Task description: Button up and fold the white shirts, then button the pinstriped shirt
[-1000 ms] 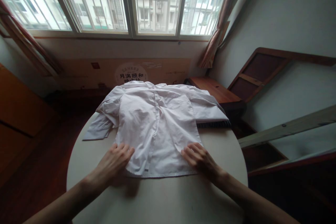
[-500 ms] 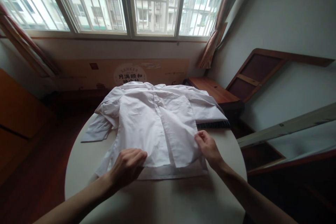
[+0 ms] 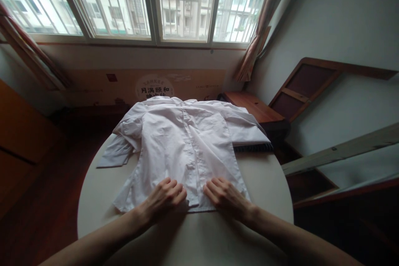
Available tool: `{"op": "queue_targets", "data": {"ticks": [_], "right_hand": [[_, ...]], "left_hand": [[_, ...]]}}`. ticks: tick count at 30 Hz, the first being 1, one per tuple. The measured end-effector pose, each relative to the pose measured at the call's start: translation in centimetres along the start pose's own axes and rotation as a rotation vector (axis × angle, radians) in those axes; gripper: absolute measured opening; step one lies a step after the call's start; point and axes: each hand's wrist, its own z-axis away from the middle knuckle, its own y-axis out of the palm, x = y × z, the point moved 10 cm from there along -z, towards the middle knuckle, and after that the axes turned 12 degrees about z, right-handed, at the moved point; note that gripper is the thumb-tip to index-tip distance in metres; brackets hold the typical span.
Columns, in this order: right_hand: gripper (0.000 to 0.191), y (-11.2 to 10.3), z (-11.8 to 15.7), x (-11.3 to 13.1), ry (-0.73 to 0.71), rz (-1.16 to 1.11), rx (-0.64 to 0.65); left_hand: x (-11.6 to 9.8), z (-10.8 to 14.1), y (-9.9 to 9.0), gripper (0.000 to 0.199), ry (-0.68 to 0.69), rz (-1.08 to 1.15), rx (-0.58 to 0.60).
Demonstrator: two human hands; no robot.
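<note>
Evenly, tension should be spread across the white long-sleeved fabric shirt [image 3: 165, 145], laid on the round pale worktop [image 3: 93, 199], its front hem [image 3: 193, 205] apparently pinched by left hand [image 3: 168, 196] and right hand [image 3: 223, 194].

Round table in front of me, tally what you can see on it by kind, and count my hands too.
White shirt: 1
Hands: 2 (left hand, right hand)
Dark ribbed item, mostly hidden under a sleeve: 1
Total: 4
</note>
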Motion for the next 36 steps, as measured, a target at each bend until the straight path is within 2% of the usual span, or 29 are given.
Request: {"op": "queue_targets", "data": {"ticks": [3,5,6,8,12,14,16,19,21,22,24,27,29,33,36], "right_hand": [[0.015,-2.5,0.2,-2.8,0.222,-0.279,-0.17],[0.013,-4.5,0.6,-4.5,0.383,-0.481,-0.298],[0.012,-5.1,0.5,-4.5,0.416,-0.554,-0.323],[0.013,-5.1,-0.4,-3.1,0.362,-0.639,-0.254],[0.012,-1.9,-2.0,2.2,0.034,-0.73,0.105],[0.018,-0.8,-2.7,1.8,0.041,-0.78,0.17],[0.025,-0.5,-4.2,-1.4,0.195,-0.809,0.125],[0.03,-0.1,-7.8,-7.7,0.467,-0.716,0.02],[0.028,1.0,-10.4,-10.8,0.609,-0.54,0.023],[0.028,1.9,-11.6,-11.6,0.644,-0.461,0.058],[0.031,4.0,-13.5,-12.1,0.679,-0.326,0.152],[0.033,6.2,-14.5,-11.5,0.693,-0.182,0.246],[0.033,6.7,-14.4,-11.0,0.688,-0.128,0.262],[0.03,6.7,-14.2,-10.4,0.633,-0.1,0.26],[0.026,6.9,-14.1,-10.8,0.644,-0.098,0.267]], "left_hand": [[1.9,1.0,-2.5,0.022,-0.07,0.188,-0.101],[2.9,1.6,-4.4,0.025,-0.096,0.349,-0.115],[3.1,1.9,-5.0,0.025,-0.101,0.41,-0.099],[3.1,2.1,-5.4,0.025,-0.104,0.463,-0.019],[2.6,2.2,-3.8,0.016,-0.117,0.48,0.225],[3.2,1.8,-3.6,0.021,-0.153,0.515,0.279],[5.0,0.6,-4.1,0.027,-0.213,0.521,0.263],[9.5,-2.5,-5.1,0.025,-0.338,0.444,0.174],[12.6,-5.0,-4.8,0.018,-0.416,0.386,0.113],[13.9,-6.2,-4.4,0.017,-0.449,0.368,0.081],[16.0,-7.8,-2.9,0.017,-0.523,0.335,0.037],[17.8,-8.5,-0.8,0.021,-0.626,0.325,-0.041],[18.0,-8.3,0.0,0.024,-0.665,0.343,-0.1],[17.7,-7.6,0.1,0.024,-0.689,0.359,-0.211],[17.5,-7.8,0.2,0.02,-0.689,0.358,-0.223]]}}
